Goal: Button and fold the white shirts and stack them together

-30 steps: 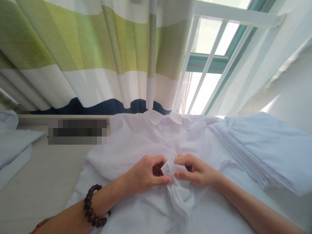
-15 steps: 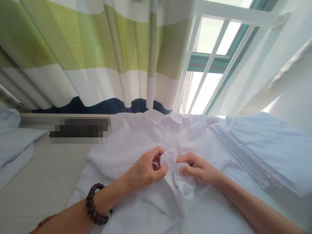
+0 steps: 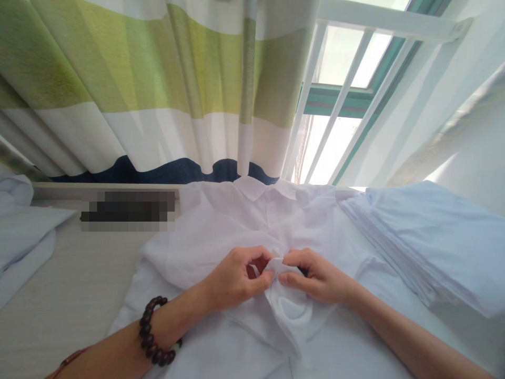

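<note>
A white collared shirt [image 3: 221, 216] lies spread out face up, its collar toward the curtain. Over its middle, my left hand [image 3: 240, 276] pinches a gathered edge of the shirt's front between thumb and fingers. Close against it, my right hand [image 3: 315, 276] grips the facing edge of the same cloth, so both thumbs nearly meet. The cloth is bunched and raised between them, with a loose fold hanging below. Whether a button sits between the fingertips cannot be made out. A dark beaded bracelet [image 3: 152, 331] circles my left wrist.
A stack of folded white garments [image 3: 430, 237] lies at the right. More white cloth [image 3: 23, 231] rests at the left edge. A blurred-out dark patch [image 3: 128, 210] shows on the pale tabletop [image 3: 79, 284]. Behind hang a green and white curtain [image 3: 158, 68] and white window bars [image 3: 343, 100].
My right hand has moved left toward my left hand, bringing the two shirt edges together. My left hand has shifted slightly, and the cloth between them has bunched closer.
</note>
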Demonstrator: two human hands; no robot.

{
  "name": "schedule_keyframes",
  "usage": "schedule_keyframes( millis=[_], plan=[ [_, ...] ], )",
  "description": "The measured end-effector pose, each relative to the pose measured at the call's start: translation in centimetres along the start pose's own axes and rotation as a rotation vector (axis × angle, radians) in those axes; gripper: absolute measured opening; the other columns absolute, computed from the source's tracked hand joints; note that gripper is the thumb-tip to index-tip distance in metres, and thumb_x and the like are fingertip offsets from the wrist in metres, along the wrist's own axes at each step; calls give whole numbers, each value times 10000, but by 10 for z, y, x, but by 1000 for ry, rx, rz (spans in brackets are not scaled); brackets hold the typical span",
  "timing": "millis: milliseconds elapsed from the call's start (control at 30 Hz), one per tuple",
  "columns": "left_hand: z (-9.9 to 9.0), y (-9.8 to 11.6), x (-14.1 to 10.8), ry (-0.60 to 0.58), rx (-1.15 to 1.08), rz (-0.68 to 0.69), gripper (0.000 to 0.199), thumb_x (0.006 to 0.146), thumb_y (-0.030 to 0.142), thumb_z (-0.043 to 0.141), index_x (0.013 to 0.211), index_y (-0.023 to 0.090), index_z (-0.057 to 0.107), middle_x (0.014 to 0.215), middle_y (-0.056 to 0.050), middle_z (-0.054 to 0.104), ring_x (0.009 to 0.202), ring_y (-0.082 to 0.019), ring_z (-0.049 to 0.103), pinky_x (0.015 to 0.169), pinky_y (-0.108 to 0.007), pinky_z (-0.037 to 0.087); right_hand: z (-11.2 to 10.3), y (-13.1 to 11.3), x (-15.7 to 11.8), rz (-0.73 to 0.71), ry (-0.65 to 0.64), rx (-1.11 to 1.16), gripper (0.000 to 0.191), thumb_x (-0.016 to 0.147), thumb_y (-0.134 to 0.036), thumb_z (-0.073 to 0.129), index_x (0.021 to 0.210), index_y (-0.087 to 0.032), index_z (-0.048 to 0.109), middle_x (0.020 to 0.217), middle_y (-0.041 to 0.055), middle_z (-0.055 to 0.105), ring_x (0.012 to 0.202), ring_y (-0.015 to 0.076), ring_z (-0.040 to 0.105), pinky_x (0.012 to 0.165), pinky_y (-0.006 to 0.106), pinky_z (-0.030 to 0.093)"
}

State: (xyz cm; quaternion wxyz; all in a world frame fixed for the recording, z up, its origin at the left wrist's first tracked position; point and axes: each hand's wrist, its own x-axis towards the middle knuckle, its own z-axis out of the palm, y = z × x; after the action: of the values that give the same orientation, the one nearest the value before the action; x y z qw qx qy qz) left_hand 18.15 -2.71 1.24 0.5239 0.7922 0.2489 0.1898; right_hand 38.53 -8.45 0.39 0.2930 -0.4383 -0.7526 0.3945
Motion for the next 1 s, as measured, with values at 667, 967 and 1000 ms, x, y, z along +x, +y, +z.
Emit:
schedule_keyframes(
  millis=[667, 967, 1000],
  plan=[
    [-9, -14, 1, -141, -374, -171, 205, 758, 281, 728, 875, 136, 643, 751, -6, 705, 653, -115, 632, 646, -242, 503, 4, -1, -1, 64, 168, 72, 107, 832, -273, 603, 891, -187, 578, 747, -25, 528, 670, 119, 450, 609, 227, 376],
    [-6, -8, 0, -86, -276, -162, 211, 768, 317, 702, 862, 142, 629, 664, 25, 649, 610, -117, 612, 615, -239, 487, 5, -1, 0, 87, 188, 59, 155, 828, -290, 607, 933, -211, 524, 782, -20, 530, 679, 124, 467, 606, 236, 395],
    [-6, -8, -1, -87, -268, -154, 210, 775, 317, 693, 876, 144, 629, 674, 22, 650, 615, -118, 615, 616, -240, 488, 6, -1, 0, 78, 199, 65, 185, 826, -285, 609, 971, -216, 515, 810, -16, 534, 699, 127, 482, 611, 236, 402]
  ],
)
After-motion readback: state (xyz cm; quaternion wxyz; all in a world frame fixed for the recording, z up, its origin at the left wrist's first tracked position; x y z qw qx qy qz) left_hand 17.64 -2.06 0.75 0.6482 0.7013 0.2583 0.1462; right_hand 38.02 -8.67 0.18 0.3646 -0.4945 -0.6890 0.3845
